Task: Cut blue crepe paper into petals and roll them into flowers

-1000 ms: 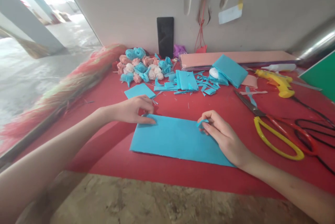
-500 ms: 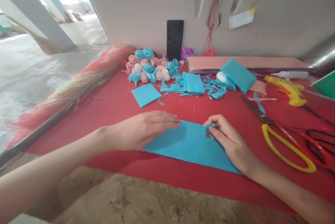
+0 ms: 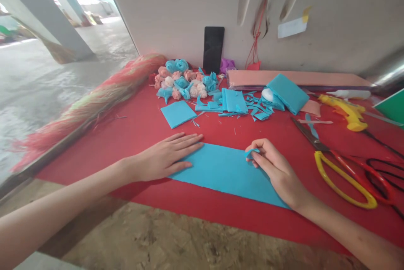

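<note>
A long blue paper strip [image 3: 221, 173] lies flat on the red table cover near its front edge. My left hand [image 3: 164, 156] rests on the strip's left end, palm down with fingers spread. Over the strip's right part, my right hand [image 3: 277, 171] pinches a small blue paper piece [image 3: 252, 152] between thumb and fingers. A folded blue square [image 3: 178, 113] lies beyond my left hand. Large scissors [image 3: 344, 171] with one yellow and one red handle lie right of my right hand.
Paper roses [image 3: 181, 82], a standing phone [image 3: 213, 49], blue scraps [image 3: 259, 105], a blue paper stack [image 3: 288, 93] and a pink pack [image 3: 296, 78] line the back. A yellow glue gun [image 3: 345, 112] lies right; stringy red-green fibre [image 3: 94, 101] runs left.
My left hand has moved left along the strip and now lies flat with its fingers spread. My right hand keeps its pinch on the small piece. The view has shifted slightly.
</note>
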The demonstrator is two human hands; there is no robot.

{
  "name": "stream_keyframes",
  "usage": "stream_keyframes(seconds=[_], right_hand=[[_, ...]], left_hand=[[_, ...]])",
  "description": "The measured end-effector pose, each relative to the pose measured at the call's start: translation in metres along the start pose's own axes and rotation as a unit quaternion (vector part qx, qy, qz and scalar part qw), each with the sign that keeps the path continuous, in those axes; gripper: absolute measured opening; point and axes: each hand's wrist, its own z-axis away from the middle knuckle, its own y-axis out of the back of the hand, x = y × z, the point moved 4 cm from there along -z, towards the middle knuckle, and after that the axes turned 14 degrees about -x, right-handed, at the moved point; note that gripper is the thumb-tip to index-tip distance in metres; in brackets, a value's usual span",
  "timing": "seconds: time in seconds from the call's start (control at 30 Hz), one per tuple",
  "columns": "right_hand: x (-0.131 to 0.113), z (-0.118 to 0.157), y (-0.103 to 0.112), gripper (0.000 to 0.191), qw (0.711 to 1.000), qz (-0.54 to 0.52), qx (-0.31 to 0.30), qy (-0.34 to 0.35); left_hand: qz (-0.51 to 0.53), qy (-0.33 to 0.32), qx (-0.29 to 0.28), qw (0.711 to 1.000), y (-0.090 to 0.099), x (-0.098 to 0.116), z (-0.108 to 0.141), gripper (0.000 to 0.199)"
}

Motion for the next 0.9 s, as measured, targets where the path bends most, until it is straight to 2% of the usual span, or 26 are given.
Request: stream_keyframes(seconds=[0.1,0.27,0.33,0.4,0.47,0.53,0.6,0.67,0.77,0.9], right_hand=[[0.0,0.0,0.0,0.015,1.0,-0.006,0.0,-0.001],[0.001,-0.001,0.001,0.014,1.0,-0.026,-0.004,-0.005],[0.0,-0.001,0.001,0.014,0.999,-0.041,-0.006,-0.007],[-0.004,-0.002,0.001,0.013,0.998,-0.059,-0.01,-0.007],[-0.011,-0.002,-0.003,0.014,0.997,-0.079,-0.02,-0.002],[-0.02,-0.002,-0.01,0.014,0.995,-0.09,-0.034,0.006],[-0.028,-0.001,-0.017,0.013,0.995,-0.089,-0.044,0.016],[-0.035,0.001,-0.023,0.011,0.995,-0.08,-0.042,0.038],[-0.041,0.005,-0.026,0.008,0.993,-0.062,-0.031,0.1],[-0.044,0.01,-0.023,0.006,0.987,-0.036,-0.002,0.158]], left_hand=[[-0.022,0.038,0.006,0.999,-0.005,-0.012,0.009,0.08],[-0.007,0.059,0.006,0.998,-0.007,-0.021,0.018,0.109],[0.027,0.056,0.039,0.997,-0.001,-0.018,0.019,0.113],[0.071,0.043,0.11,0.99,0.01,-0.008,0.015,0.098],[0.127,0.032,0.185,0.974,0.023,0.007,0.007,0.055],[0.209,0.021,0.192,0.959,0.033,0.024,-0.009,0.027],[0.269,-0.006,0.19,0.944,0.042,0.042,-0.026,0.018],[0.302,-0.033,0.196,0.932,0.049,0.056,-0.039,0.019],[0.283,-0.055,0.242,0.926,0.055,0.068,-0.046,0.015],[0.243,-0.084,0.282,0.924,0.054,0.074,-0.043,0.003]])
